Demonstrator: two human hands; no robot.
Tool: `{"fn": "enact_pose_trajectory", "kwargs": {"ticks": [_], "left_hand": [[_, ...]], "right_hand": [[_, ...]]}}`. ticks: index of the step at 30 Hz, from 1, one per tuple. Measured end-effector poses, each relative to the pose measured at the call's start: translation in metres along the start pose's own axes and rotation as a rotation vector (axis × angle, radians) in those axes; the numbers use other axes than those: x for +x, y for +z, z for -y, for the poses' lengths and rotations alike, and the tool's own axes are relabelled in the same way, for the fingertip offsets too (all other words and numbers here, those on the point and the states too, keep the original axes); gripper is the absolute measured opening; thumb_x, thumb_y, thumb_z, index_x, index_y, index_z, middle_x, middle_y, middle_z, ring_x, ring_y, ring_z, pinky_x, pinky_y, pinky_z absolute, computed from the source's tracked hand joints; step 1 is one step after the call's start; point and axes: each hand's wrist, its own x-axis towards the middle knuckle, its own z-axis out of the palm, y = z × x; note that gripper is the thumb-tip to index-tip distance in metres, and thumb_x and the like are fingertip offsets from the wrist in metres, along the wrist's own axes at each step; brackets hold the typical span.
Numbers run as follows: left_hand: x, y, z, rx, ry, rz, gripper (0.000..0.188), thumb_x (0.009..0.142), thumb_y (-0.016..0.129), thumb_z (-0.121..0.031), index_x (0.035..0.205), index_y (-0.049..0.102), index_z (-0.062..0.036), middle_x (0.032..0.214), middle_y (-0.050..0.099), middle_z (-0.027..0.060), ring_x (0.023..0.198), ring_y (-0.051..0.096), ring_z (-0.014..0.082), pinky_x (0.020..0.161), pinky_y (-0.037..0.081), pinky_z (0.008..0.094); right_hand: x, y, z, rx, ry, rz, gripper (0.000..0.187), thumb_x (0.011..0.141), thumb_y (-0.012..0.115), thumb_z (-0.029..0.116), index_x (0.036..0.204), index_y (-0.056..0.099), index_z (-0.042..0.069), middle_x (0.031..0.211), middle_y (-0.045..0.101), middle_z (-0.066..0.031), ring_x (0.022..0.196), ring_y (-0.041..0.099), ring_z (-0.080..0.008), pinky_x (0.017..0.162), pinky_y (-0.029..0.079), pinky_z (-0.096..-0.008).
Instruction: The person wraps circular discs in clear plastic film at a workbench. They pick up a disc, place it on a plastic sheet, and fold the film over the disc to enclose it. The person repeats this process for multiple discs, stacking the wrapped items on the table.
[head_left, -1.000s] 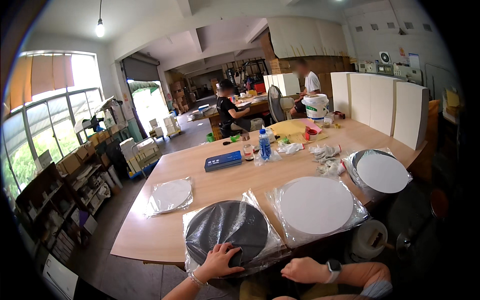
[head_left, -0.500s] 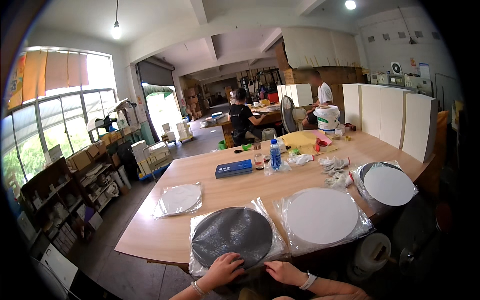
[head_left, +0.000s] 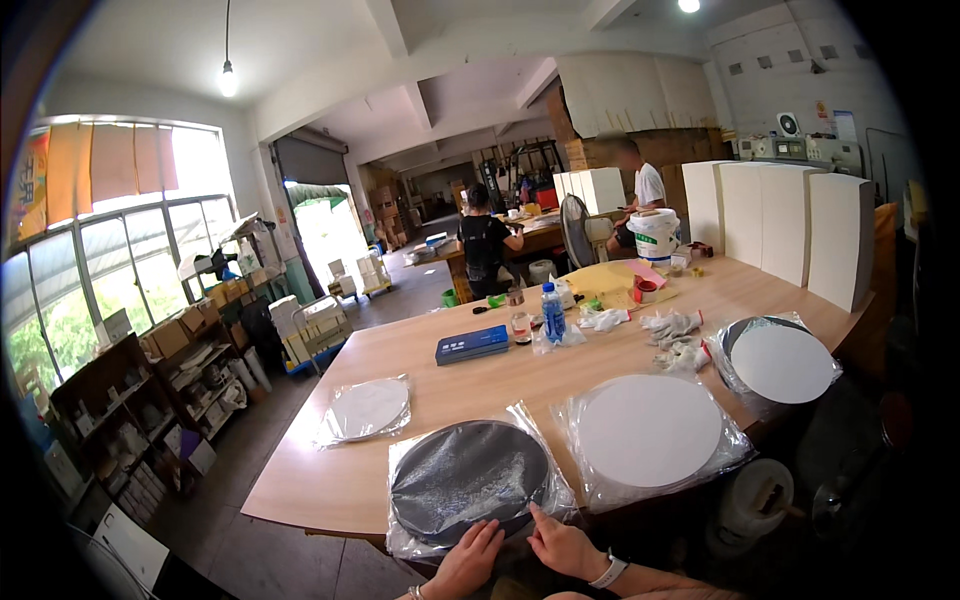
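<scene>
Resting at the near edge of the dark round disc [head_left: 470, 475], the left hand [head_left: 472, 562] is open, its fingers straight, held close together and laid over the clear plastic bag [head_left: 562, 497] that wraps the disc; its palm faces down, and it presses flat rather than gripping. Just to its right, the right hand [head_left: 565, 545] is partly closed: the index finger stretches forward to the disc's lower right rim, while the other fingers curl under. Whether the thumb and curled fingers pinch any of the film cannot be told, as they are hidden from this angle. A pale watch strap [head_left: 609, 571] circles the right wrist. The wrapped disc lies flat at the front edge of the wooden table [head_left: 310, 480], directly before the person, its film creased and shining. Just beside it on the right lies a large white disc [head_left: 650, 430] on clear plastic, and farther right another white disc [head_left: 782, 362] partly covers a dark one. Behind to the left sits a smaller bagged white disc [head_left: 367, 408], and deeper on the table are a blue box [head_left: 471, 345], a blue bottle [head_left: 552, 315] and pale work gloves [head_left: 672, 327].
</scene>
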Motion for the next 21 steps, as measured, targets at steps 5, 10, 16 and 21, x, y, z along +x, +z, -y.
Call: {"fn": "enact_pose_trajectory", "kwargs": {"ticks": [5, 10, 16, 21], "left_hand": [[-0.036, 0.039, -0.015, 0.215, -0.154, 0.223, 0.064, 0.086, 0.046, -0.044, 0.137, 0.040, -0.0052, 0.148, 0.032, 0.0134, 0.139, 0.027, 0.0307, 0.098, 0.032, 0.0653], [-0.037, 0.039, -0.027, 0.138, -0.252, 0.207, 0.070, 0.084, 0.049, -0.046, 0.139, 0.037, -0.0048, 0.151, 0.026, 0.0120, 0.140, 0.023, 0.0311, 0.095, 0.026, 0.0729], [0.008, -0.004, -0.021, 0.021, -0.252, 0.099, 0.038, 0.085, 0.058, -0.016, 0.119, 0.052, 0.0010, 0.122, 0.053, 0.0186, 0.104, 0.054, 0.0358, 0.087, 0.048, 0.0384], [0.030, -0.001, -0.005, -0.002, -0.325, 0.191, 0.049, 0.082, 0.066, -0.026, 0.122, 0.051, -0.0004, 0.125, 0.052, 0.0203, 0.105, 0.053, 0.0370, 0.088, 0.047, 0.0402]], "right_hand": [[-0.001, 0.006, 0.000, -0.002, -0.091, -0.124, 0.064, 0.084, 0.061, 0.012, 0.137, 0.031, -0.007, 0.117, 0.054, -0.0226, 0.087, 0.062, -0.0335, 0.071, 0.052, -0.0371], [-0.003, 0.006, 0.007, 0.432, 0.021, -0.015, 0.064, 0.084, 0.059, 0.009, 0.139, 0.029, -0.006, 0.128, 0.047, -0.0252, 0.102, 0.057, -0.0357, 0.086, 0.049, -0.0374], [0.013, 0.011, -0.012, 0.080, -0.270, -0.158, 0.048, 0.079, 0.047, -0.002, 0.126, 0.043, -0.013, 0.119, 0.053, -0.0260, 0.110, 0.049, -0.0389, 0.099, 0.038, -0.0429], [0.006, 0.000, -0.014, -0.091, -0.140, -0.013, 0.058, 0.081, 0.045, -0.004, 0.136, 0.031, -0.012, 0.122, 0.049, -0.0265, 0.111, 0.052, -0.0357, 0.097, 0.042, -0.0361]]}}
